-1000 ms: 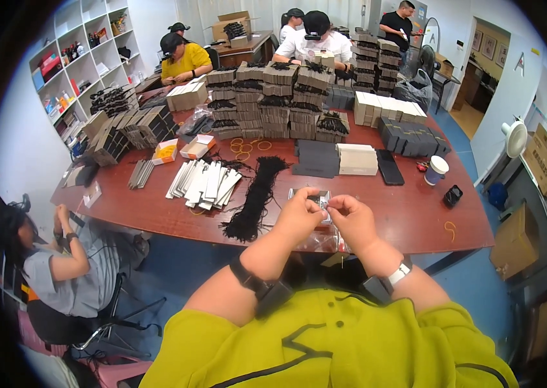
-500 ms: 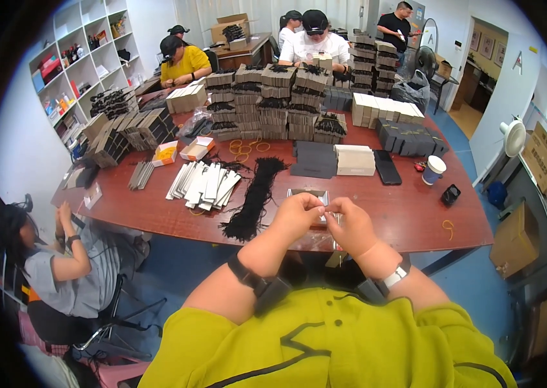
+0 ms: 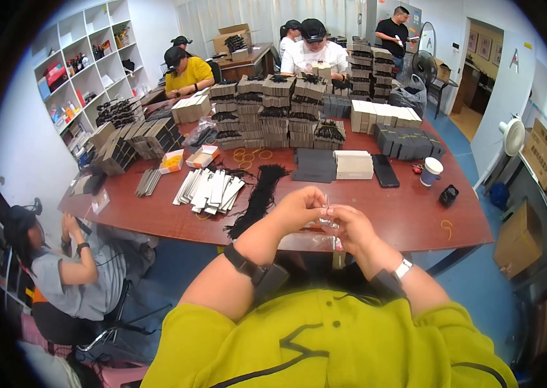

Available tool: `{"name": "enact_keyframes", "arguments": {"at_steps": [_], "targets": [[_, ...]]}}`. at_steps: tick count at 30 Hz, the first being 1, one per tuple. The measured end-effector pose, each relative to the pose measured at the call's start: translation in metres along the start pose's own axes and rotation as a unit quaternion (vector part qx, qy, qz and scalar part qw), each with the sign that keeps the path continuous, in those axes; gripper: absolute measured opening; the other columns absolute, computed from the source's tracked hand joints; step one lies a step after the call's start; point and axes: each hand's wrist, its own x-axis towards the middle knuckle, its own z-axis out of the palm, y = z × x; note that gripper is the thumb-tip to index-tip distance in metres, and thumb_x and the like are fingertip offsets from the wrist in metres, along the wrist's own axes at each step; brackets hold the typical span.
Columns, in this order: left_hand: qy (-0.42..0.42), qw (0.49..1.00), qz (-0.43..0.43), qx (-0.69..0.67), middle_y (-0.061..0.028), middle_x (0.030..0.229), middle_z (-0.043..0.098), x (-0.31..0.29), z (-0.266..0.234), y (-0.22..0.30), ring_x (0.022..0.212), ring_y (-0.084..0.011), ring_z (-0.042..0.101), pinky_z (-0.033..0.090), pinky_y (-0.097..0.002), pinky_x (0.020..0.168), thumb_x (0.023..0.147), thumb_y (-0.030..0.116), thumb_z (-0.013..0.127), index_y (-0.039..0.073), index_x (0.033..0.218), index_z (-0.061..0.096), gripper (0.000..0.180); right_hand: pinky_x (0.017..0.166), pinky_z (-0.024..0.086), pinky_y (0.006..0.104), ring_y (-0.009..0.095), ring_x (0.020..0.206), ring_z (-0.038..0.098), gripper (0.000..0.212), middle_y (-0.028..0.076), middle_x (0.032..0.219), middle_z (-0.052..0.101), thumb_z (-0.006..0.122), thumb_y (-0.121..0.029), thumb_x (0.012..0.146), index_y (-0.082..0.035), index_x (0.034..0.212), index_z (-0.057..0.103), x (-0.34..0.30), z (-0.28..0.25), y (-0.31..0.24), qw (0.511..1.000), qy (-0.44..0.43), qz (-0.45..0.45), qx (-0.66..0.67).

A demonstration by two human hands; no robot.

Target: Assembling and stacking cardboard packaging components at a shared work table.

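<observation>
Over the table's near edge, my left hand (image 3: 304, 208) and my right hand (image 3: 351, 226) meet with fingertips pinched together. Between them is a small piece of clear plastic (image 3: 326, 200), too fine to make out fully. More crinkled clear plastic (image 3: 315, 242) hangs or lies just below the fingers at the table edge. A bundle of black cords (image 3: 257, 202) lies left of my left hand. Past it is a loose heap of white card strips (image 3: 207, 191). Beyond my hands sit a dark grey stack of card pieces (image 3: 314, 165) and a cream stack (image 3: 354, 165).
Tall stacks of grey cards with black cords (image 3: 273, 110) stand across the table. A phone (image 3: 386, 171), a paper cup (image 3: 431, 171) and a small black object (image 3: 448, 195) lie at the right. Several people sit around; one person (image 3: 83, 258) is close on the left.
My hands have shifted slightly, and the clear plastic now shows above and below my fingers. The white box that showed behind my hands is no longer visible. The whole view has moved a little.
</observation>
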Motion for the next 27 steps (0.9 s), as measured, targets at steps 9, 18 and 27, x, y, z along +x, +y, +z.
{"name": "enact_keyframes", "arguments": {"at_steps": [9, 18, 27], "targets": [[0.057, 0.996, 0.030, 0.070, -0.0017, 0.084, 0.060, -0.006, -0.007, -0.021, 0.077, -0.0090, 0.055, 0.046, -0.0239, 0.072, 0.084, 0.005, 0.063, 0.000, 0.100, 0.056, 0.018, 0.079, 0.051, 0.0319, 0.019, 0.086, 0.060, 0.013, 0.011, 0.091, 0.062, 0.049, -0.009, 0.091, 0.000, 0.095, 0.057, 0.026, -0.009, -0.011, 0.974, 0.115, -0.166, 0.103], [0.152, 0.920, 0.017, 0.361, -0.0043, 0.082, 0.060, -0.058, -0.033, -0.013, 0.075, -0.0132, 0.056, 0.046, -0.0270, 0.068, 0.083, 0.005, 0.062, 0.001, 0.090, 0.062, 0.007, 0.064, 0.051, 0.0368, 0.028, 0.069, 0.062, 0.010, 0.016, 0.079, 0.062, 0.050, -0.011, 0.087, -0.001, 0.088, 0.050, 0.032, -0.074, -0.019, 0.850, 0.273, -0.324, -0.314], [0.222, 0.905, 0.178, 0.315, -0.0062, 0.084, 0.060, -0.069, -0.014, 0.015, 0.076, -0.0152, 0.059, 0.046, -0.0244, 0.069, 0.079, -0.003, 0.062, 0.003, 0.098, 0.062, 0.019, 0.066, 0.048, 0.0419, 0.038, 0.074, 0.060, 0.014, 0.022, 0.078, 0.061, 0.055, -0.016, 0.085, -0.003, 0.089, 0.052, 0.016, -0.054, -0.009, 0.726, 0.260, -0.295, -0.565]]}}
